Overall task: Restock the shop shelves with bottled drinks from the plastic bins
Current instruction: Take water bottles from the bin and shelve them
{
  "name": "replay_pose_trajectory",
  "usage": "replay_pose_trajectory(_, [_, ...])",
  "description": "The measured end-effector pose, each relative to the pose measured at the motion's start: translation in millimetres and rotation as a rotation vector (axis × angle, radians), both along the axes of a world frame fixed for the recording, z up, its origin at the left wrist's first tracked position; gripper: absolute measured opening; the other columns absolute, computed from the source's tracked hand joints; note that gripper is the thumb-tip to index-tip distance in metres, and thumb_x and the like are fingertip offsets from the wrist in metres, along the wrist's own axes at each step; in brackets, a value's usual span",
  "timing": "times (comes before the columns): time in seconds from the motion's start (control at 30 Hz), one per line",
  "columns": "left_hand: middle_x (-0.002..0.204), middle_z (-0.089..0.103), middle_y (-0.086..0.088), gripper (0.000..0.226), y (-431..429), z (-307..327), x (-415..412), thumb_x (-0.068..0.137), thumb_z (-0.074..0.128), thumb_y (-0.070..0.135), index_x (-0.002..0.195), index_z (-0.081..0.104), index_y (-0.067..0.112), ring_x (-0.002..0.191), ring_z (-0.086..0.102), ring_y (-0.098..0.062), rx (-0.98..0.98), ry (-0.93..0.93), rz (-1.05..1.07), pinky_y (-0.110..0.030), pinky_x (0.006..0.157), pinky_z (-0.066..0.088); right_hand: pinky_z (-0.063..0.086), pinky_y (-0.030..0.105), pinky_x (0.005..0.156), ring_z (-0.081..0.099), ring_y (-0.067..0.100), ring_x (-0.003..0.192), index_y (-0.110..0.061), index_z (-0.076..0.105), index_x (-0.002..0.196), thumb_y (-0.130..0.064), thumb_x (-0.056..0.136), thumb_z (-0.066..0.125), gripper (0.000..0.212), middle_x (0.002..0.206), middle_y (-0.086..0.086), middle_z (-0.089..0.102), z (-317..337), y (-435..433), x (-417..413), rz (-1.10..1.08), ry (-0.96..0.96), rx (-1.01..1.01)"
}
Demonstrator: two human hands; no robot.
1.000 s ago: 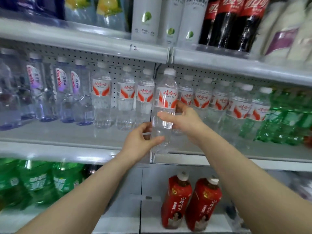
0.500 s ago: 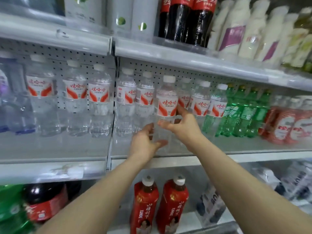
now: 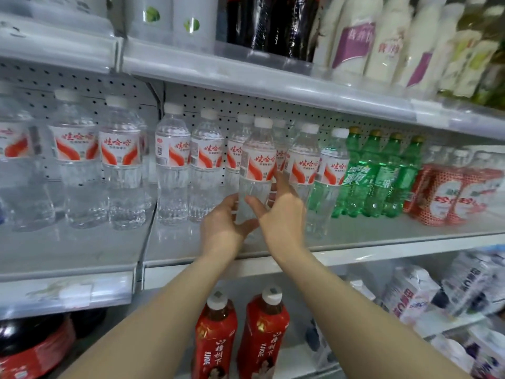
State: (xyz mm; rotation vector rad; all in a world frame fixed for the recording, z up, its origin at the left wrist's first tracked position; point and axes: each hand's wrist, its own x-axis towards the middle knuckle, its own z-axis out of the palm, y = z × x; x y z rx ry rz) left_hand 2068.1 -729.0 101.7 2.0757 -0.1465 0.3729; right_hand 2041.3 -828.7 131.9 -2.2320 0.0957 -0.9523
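Note:
A clear water bottle (image 3: 257,165) with a white cap and a red-and-white label stands upright at the front of the middle shelf (image 3: 355,236). My left hand (image 3: 222,224) grips its lower part from the left. My right hand (image 3: 281,212) holds it from the right, thumb across the front and fingers behind. A row of matching water bottles (image 3: 175,165) stands behind and to both sides of it.
Green soda bottles (image 3: 379,173) and red-labelled bottles (image 3: 448,195) stand to the right on the same shelf. Two red juice bottles (image 3: 240,337) stand on the shelf below. The upper shelf (image 3: 246,69) holds cola and white bottles overhead.
The view has swung so the shelf contents sit further left in frame. Both hands stay on the water bottle, which has sunk a little toward the shelf front.

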Motion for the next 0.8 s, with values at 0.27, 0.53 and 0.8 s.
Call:
replay_pose_trajectory(0.27, [0.139,0.058,0.000,0.067,-2.4,2.0,2.2,0.087,0.072,0.036,0.146,0.043,0.021,0.120,0.059,-0.020,0.005,0.017,-0.072,-0.025,0.091,0.042,0.053,0.039,0.091,0.063,0.028,0.111,-0.025,0.037,0.151,-0.029,0.091,0.073,0.070,0.118,0.008,0.068,-10.4,-8.2,-4.7,0.032,0.099,0.054])
replay_pose_trajectory(0.53, [0.142,0.055,0.002,0.069,-1.0,0.3,7.9,0.086,0.074,0.036,0.147,0.044,0.023,0.126,0.054,-0.020,-0.058,0.104,-0.183,-0.026,0.094,0.042,0.054,0.040,0.086,0.065,0.027,0.102,-0.016,0.048,0.144,-0.024,0.092,0.072,0.057,0.108,0.006,0.068,-7.0,-16.4,-8.5,0.053,0.167,0.050])
replay_pose_trajectory(0.8, [0.143,0.054,-0.003,0.065,-4.7,-2.3,-2.7,0.090,0.070,0.023,0.148,0.041,0.021,0.128,0.053,-0.024,-0.052,0.092,-0.192,-0.031,0.100,0.043,0.052,0.036,0.096,0.065,0.023,0.109,-0.016,0.053,0.143,-0.019,0.094,0.070,0.053,0.123,0.008,0.068,-10.9,-29.8,-16.7,0.102,0.207,0.029])
